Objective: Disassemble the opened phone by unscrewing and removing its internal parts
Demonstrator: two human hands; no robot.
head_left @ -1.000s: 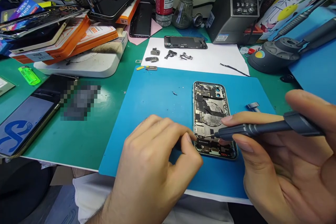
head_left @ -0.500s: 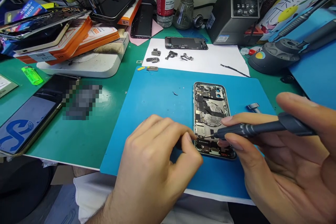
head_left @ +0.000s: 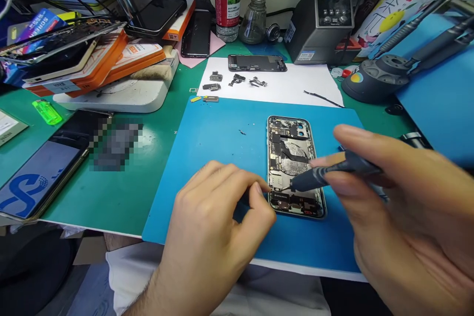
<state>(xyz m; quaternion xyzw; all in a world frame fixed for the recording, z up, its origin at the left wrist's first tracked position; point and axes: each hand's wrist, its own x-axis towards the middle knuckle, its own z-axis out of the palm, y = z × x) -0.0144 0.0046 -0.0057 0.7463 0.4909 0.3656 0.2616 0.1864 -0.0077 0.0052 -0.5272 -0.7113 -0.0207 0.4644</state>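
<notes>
The right hand [head_left: 403, 212] has tilted its gripped screwdriver [head_left: 313, 178], work spot seemingly unchanged on the phone [head_left: 295, 159], left hand [head_left: 218, 224] narrow (grip unclear).

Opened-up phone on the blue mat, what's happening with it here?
A person's right hand holds a dark screwdriver, pointed at the lower left of the opened phone. The left hand is curled at the phone's left edge. The phone lies on the blue mat, with small parts on white paper beyond.
</notes>
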